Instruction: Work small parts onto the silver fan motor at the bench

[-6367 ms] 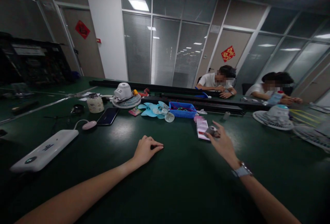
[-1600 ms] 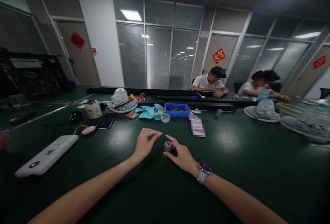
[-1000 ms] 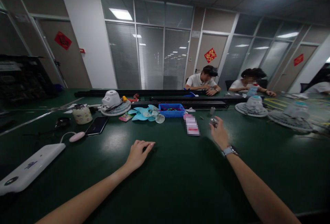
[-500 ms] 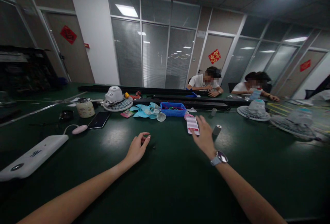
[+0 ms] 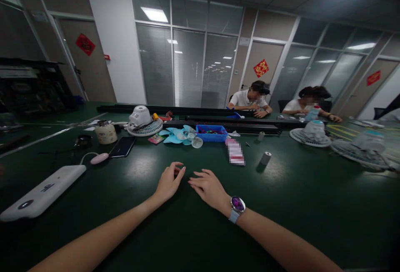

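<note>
My left hand (image 5: 169,183) rests over the green table (image 5: 175,230) with its fingers loosely bent and apart, and I see nothing in it. Facing it from the right is my right hand (image 5: 210,189), fingers stretched out and spread, with a watch (image 5: 238,205) on the wrist. Its fingertips hover at or just above the tabletop, close to the left fingertips; contact cannot be made out. Beyond the right hand lies a phone (image 5: 236,152) with a lit, blurred screen. A grey cylinder (image 5: 266,158) stands to the phone's right.
Light-blue fan blades (image 5: 179,135) lie beside a blue bin (image 5: 211,137) holding small parts. Fan heads (image 5: 139,117) sit left and right. A jar (image 5: 105,133), dark phone (image 5: 123,146) and white device (image 5: 43,190) are on the left. Two people (image 5: 249,99) sit across the table.
My right hand has left the lit phone and come leftward and nearer, close to my left hand. The small dark piece by my left fingertips no longer shows. My left hand has barely moved.
</note>
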Demonstrator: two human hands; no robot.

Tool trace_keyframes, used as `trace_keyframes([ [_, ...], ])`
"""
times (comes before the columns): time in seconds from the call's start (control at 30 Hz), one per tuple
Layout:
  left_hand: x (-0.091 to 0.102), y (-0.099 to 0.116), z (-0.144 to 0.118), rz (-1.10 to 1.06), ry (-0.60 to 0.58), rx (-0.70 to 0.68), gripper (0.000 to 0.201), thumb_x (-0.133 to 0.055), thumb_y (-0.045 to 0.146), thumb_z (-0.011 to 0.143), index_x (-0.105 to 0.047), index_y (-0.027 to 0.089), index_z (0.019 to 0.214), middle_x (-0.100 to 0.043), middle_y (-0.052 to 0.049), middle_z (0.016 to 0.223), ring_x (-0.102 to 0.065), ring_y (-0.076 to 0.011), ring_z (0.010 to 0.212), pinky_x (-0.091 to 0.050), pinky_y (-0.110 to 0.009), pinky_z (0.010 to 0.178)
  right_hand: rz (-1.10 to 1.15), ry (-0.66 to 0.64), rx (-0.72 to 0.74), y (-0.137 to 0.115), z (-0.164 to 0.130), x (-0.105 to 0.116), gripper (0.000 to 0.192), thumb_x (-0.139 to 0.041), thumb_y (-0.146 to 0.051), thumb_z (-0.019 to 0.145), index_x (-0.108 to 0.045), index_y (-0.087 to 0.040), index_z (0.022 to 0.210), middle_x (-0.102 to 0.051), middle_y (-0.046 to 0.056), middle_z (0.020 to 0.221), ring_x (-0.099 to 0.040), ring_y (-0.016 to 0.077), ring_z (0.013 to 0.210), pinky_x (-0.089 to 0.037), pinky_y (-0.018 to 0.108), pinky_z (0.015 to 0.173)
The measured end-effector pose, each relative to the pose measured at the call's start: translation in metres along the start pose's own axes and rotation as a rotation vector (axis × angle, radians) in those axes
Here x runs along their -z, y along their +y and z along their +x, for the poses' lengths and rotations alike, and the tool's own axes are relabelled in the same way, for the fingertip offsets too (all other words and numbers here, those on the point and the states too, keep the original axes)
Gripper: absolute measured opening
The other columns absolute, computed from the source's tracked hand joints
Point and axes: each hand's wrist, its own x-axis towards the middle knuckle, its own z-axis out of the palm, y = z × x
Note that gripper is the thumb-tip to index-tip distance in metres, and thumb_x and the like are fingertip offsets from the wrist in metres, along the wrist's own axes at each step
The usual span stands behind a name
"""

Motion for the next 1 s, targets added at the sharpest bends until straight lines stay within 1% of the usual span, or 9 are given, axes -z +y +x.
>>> trace_keyframes([
  [0.13,0.001,0.001,-0.001,0.009,-0.008,0.006,0.042,-0.044,0.053,0.092,-0.055,0.019,0.115,-0.067,-0.007,0.094,-0.062,-0.0235,0.092,-0.048,-0.037,0.081,-0.098,0.047,-0.02,0.011,-0.002,0.004,0.029,-0.05,-0.017,0.094,-0.07,-0.025,0.113,-0.072,0.001,0.114,-0.061,0.0188,0.115,-0.039,0.04,0.103],
  [0.2,0.002,0.001,-0.001,0.006,-0.027,0.01,0.043,-0.044,0.053,0.092,-0.055,0.019,0.116,-0.067,-0.007,0.096,-0.062,-0.0237,0.094,-0.048,-0.036,0.08,-0.213,0.104,-0.017,0.032,-0.006,0.018,0.031,-0.049,-0.012,0.093,-0.069,-0.023,0.115,-0.071,0.003,0.116,-0.061,0.0198,0.114,-0.041,0.039,0.1],
  [0.27,0.003,0.001,-0.002,0.006,-0.042,0.011,0.043,-0.044,0.053,0.092,-0.055,0.02,0.117,-0.067,-0.007,0.098,-0.061,-0.024,0.096,-0.048,-0.037,0.08,-0.357,0.211,-0.083,0.066,-0.015,0.04,0.034,-0.048,-0.01,0.092,-0.069,-0.021,0.116,-0.071,0.006,0.115,-0.062,0.0213,0.112,-0.042,0.038,0.096],
  [0.4,0.005,0.004,-0.002,0.022,-0.053,0.011,0.044,-0.043,0.052,0.092,-0.055,0.018,0.117,-0.067,-0.008,0.097,-0.06,-0.0248,0.097,-0.047,-0.039,0.082,-0.626,0.504,-0.461,0.15,-0.049,0.091,0.031,-0.048,-0.02,0.093,-0.072,-0.019,0.111,-0.073,0.013,0.106,-0.065,0.0251,0.102,-0.043,0.036,0.086],
  [0.43,0.005,0.004,-0.002,0.022,-0.056,0.011,0.044,-0.043,0.052,0.092,-0.055,0.018,0.117,-0.067,-0.008,0.097,-0.06,-0.0249,0.097,-0.047,-0.039,0.083,-0.663,0.545,-0.556,0.169,-0.059,0.101,0.031,-0.047,-0.023,0.093,-0.073,-0.018,0.11,-0.073,0.014,0.104,-0.066,0.0254,0.098,-0.043,0.036,0.083],
  [0.53,0.005,0.006,-0.001,0.02,-0.06,0.009,0.043,-0.043,0.051,0.092,-0.055,0.018,0.117,-0.066,-0.008,0.097,-0.06,-0.0248,0.097,-0.046,-0.039,0.084,-0.71,0.544,-0.776,0.204,-0.086,0.116,0.034,-0.046,-0.029,0.093,-0.074,-0.019,0.109,-0.074,0.014,0.097,-0.067,0.0255,0.087,-0.041,0.034,0.074],
  [0.6,0.004,0.005,-0.001,0.026,-0.056,0.007,0.043,-0.044,0.051,0.092,-0.055,0.018,0.117,-0.066,-0.008,0.097,-0.06,-0.0249,0.097,-0.046,-0.039,0.084,-0.712,0.499,-0.876,0.213,-0.096,0.118,0.035,-0.046,-0.033,0.092,-0.074,-0.021,0.11,-0.075,0.014,0.091,-0.067,0.0255,0.08,-0.04,0.034,0.069],
  [0.7,0.004,0.003,-0.001,0.034,-0.064,0.004,0.043,-0.044,0.051,0.092,-0.054,0.018,0.117,-0.066,-0.008,0.098,-0.06,-0.025,0.097,-0.047,-0.038,0.081,-0.678,0.483,-0.967,0.215,-0.099,0.116,0.037,-0.044,-0.036,0.093,-0.072,-0.023,0.113,-0.075,0.014,0.088,-0.066,0.0252,0.076,-0.04,0.033,0.064],
  [1.0,0.004,0.003,-0.001,0.049,-0.082,-0.025,0.043,-0.043,0.053,0.092,-0.056,0.02,0.117,-0.068,-0.007,0.097,-0.061,-0.0248,0.097,-0.047,-0.037,0.08,-0.577,0.555,-1.002,0.212,-0.092,0.114,0.038,-0.043,-0.039,0.093,-0.071,-0.028,0.116,-0.075,0.01,0.092,-0.065,0.0231,0.076,-0.041,0.031,0.064],
])
